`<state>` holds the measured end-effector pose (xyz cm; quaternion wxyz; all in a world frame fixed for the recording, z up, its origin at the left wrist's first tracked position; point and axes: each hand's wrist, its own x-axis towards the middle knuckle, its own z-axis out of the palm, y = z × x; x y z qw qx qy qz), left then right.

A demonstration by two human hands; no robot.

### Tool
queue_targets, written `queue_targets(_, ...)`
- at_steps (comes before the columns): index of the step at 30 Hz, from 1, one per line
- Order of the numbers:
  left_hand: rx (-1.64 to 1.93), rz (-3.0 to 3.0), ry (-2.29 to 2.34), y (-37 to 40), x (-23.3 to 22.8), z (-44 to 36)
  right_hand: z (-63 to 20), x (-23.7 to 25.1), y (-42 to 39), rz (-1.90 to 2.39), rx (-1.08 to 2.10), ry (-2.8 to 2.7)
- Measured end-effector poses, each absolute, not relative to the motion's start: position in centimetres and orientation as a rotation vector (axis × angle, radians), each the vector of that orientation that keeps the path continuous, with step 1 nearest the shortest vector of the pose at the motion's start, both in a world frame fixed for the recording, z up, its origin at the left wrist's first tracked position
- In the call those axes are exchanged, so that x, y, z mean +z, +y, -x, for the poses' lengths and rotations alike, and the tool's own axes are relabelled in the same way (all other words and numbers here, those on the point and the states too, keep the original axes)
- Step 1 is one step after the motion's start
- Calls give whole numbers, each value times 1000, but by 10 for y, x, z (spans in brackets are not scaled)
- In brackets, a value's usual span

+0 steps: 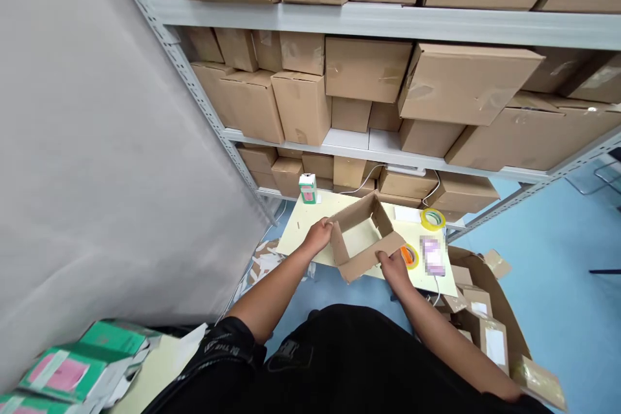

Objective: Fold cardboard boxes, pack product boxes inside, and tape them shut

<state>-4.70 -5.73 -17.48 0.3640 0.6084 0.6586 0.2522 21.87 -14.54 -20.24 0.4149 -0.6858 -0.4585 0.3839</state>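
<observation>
Between my two hands is a small brown cardboard box (363,264), raised over the pale yellow table (291,240). Its walls form an open frame, and the tabletop shows through the middle. My left hand (319,235) pinches the box at its left corner. On the near right side, my right hand (391,265) grips the lower edge, thumb on the cardboard. Just right of the box lies a roll of tape (412,257) with an orange part (404,255) beside it, partly hidden by the box.
A green and white carton (308,189) stands at the table's back left. Another tape roll (433,219), a white block (407,214) and a blurred purple item (433,256) are at right. Shelves (359,17) of boxes rise behind. A large carton (504,297) of small boxes sits right.
</observation>
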Motion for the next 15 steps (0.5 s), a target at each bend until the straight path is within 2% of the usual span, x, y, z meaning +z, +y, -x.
queue_targets(6, 603, -1706, 1669, 4, -178, 57, -205, -195, -142, 1875, 1127, -952)
queue_targets(11, 628, -1765, 1707, 37, -182, 46, -238, -185, -133, 1913, 1400, -1071)
queue_targets(13, 649, -1771, 1734, 44, -185, 44, -264, -182, -126, 1917, 1303, -1136)
queue_targets(15, 677, -1771, 1756, 50, -188, 43, -292, -180, -111, 1897, 981, -1177)
